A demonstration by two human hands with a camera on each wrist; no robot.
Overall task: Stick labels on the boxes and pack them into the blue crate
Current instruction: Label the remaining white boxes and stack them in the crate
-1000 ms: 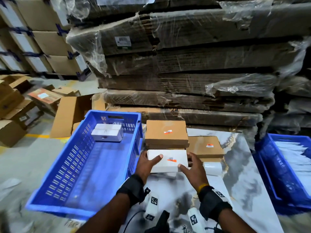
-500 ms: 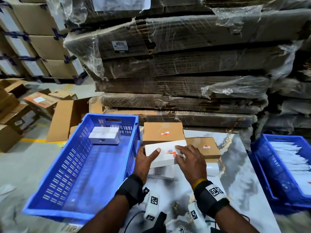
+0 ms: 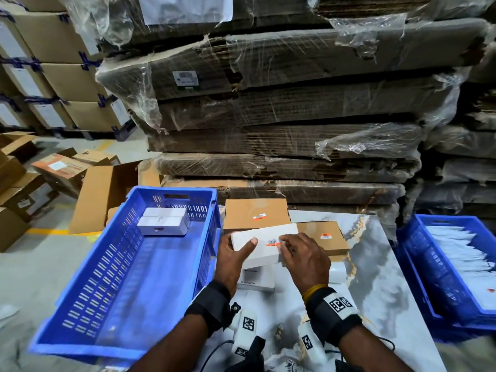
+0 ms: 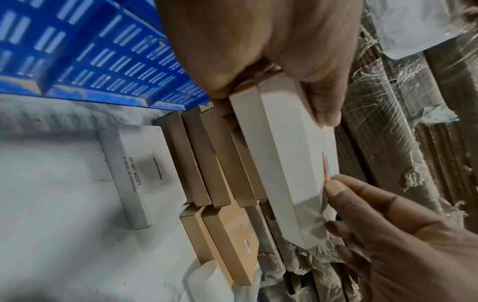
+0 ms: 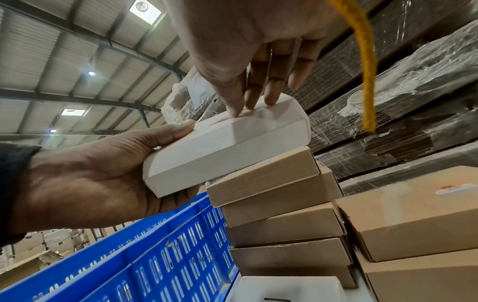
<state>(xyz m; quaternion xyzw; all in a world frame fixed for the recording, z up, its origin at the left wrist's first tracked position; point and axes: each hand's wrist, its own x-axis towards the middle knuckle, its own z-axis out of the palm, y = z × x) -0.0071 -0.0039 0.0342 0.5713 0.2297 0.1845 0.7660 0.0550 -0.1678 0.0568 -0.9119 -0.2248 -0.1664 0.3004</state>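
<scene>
My left hand (image 3: 234, 257) grips the left end of a flat white box (image 3: 261, 247), thumb on top, and holds it tilted above the marble table (image 3: 375, 277). An orange barcode label (image 3: 273, 242) sits on the box's top face. My right hand (image 3: 291, 249) presses its fingertips (image 5: 238, 110) onto that label and the box top (image 5: 227, 147). The blue crate (image 3: 107, 264) stands to the left with two white boxes (image 3: 162, 222) at its far end. The left wrist view shows the held box (image 4: 289, 163) edge-on.
Labelled brown boxes (image 3: 256, 213) are stacked behind the hands, with a lower stack (image 3: 326, 238) to the right. Another white box (image 3: 257, 281) lies on the table under the held one. A second blue crate (image 3: 418, 264) of white packets stands right. Wrapped cardboard stacks (image 3: 295, 116) rise behind.
The white box has come up off the one beneath it and tilted. My right hand moved from the box's right end onto its top, over the orange label.
</scene>
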